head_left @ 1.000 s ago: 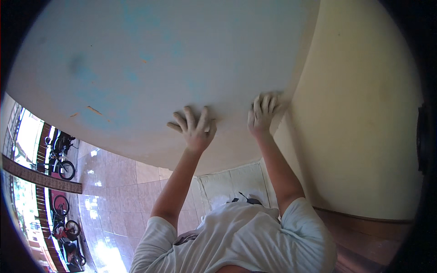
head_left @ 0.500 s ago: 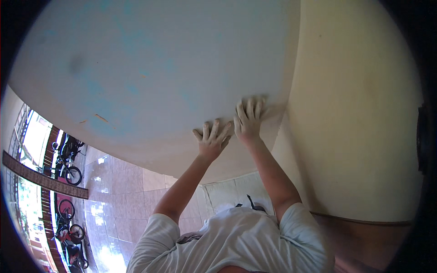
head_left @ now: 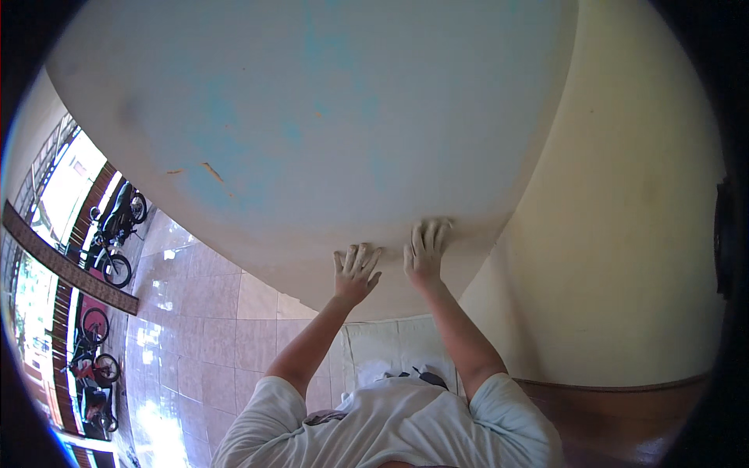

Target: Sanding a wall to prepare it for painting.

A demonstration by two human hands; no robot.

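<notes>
In front of me stands a grey wall [head_left: 374, 101] with faded pale-blue patches and a few small orange-brown scrape marks [head_left: 211, 172]. Both my hands lie against its lower part. My left hand [head_left: 356, 273] rests there with fingers spread, thumb out to the side. A little higher and to the right, my right hand [head_left: 426, 249] presses the same surface, fingers stretched upward and slightly parted. Pale dust coats the fingers of both. No tool shows in either hand; what lies under the palms is hidden. A gap separates the hands.
A cream wall [head_left: 632, 195] meets the grey one at my right. Shiny floor tiles [head_left: 207, 312] spread at left, with a pale sheet or panel [head_left: 398, 339] near my feet. Beyond are a black motorcycle [head_left: 117, 222], a red-and-black two-wheeler [head_left: 100, 370] and a brown patterned strip [head_left: 70, 265].
Both hands have moved lower on the grey wall, and the gap between them has widened. The view has turned slightly, so the wall corner and scrape marks sit farther right.
</notes>
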